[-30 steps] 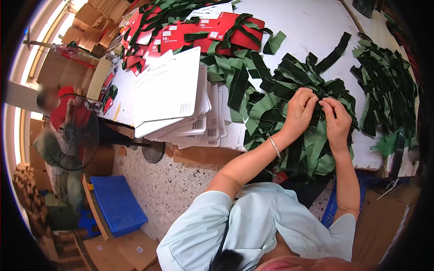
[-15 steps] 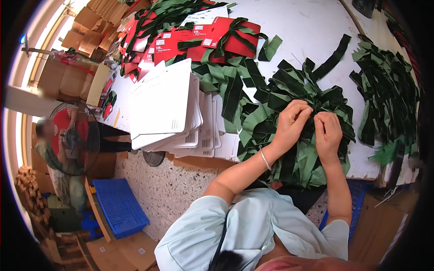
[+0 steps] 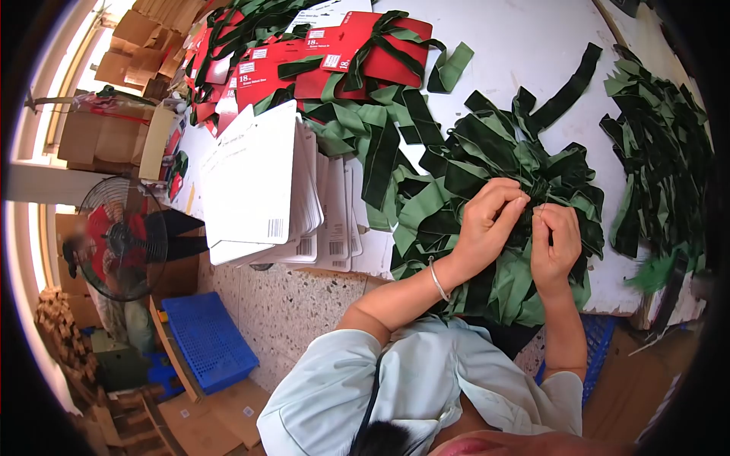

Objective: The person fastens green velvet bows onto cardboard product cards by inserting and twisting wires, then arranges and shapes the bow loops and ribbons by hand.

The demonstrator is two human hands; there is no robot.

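Note:
A big heap of dark green velvet ribbon bows (image 3: 487, 152), lighter green on the reverse, lies at the table's front edge. Over its middle, my left hand (image 3: 494, 220), with a bracelet at the wrist, pinches thumb and forefinger together. Close beside it on the right, my right hand (image 3: 555, 239) is pinched the same way. The fingertips of both hands nearly meet at the gathered centre of a bow. What lies between the fingertips is too small to make out clearly, but it seems part of the ribbon.
Stacked white cards (image 3: 251, 182) with barcodes stand left of the heap. Red cards (image 3: 327, 64) with bows tied on lie behind them on the white table (image 3: 525, 45). More green ribbons (image 3: 658, 152) are at right. A fan (image 3: 122, 235), a person, and a blue crate (image 3: 209, 342) are left.
Both hands stay pinched at the bow's centre and sit slightly lower in view, a little further apart. The whole scene has shifted slightly as the head moved.

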